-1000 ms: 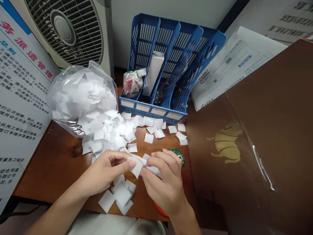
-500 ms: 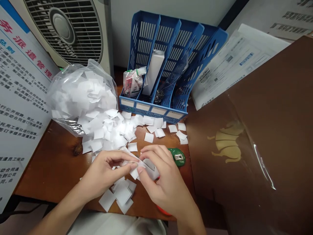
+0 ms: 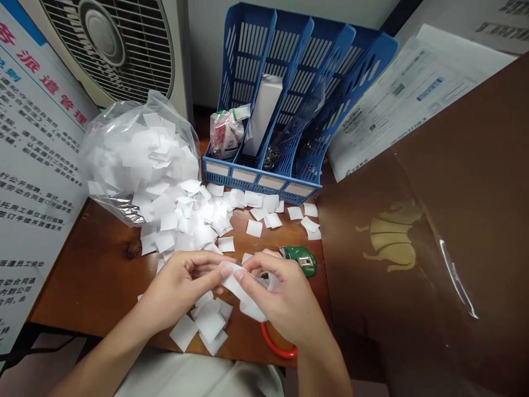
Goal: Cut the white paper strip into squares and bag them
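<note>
My left hand and my right hand meet over the near edge of a wooden table. Both pinch the same small white packet between thumb and fingers. Under my left hand lies a little pile of white squares. A wide scatter of white squares spreads behind my hands, spilling from a clear plastic bag full of them. A green object with a metal clip lies just past my right hand. A red ring shows under my right wrist.
A blue slotted file rack stands at the back, holding a white box and small bags. A fan is at the back left, a printed board leans at left, and a brown folder covers the right side.
Both hands shifted slightly away from me while working the white packet between them. The green clip object and the red ring, partly hidden before, now show more.
</note>
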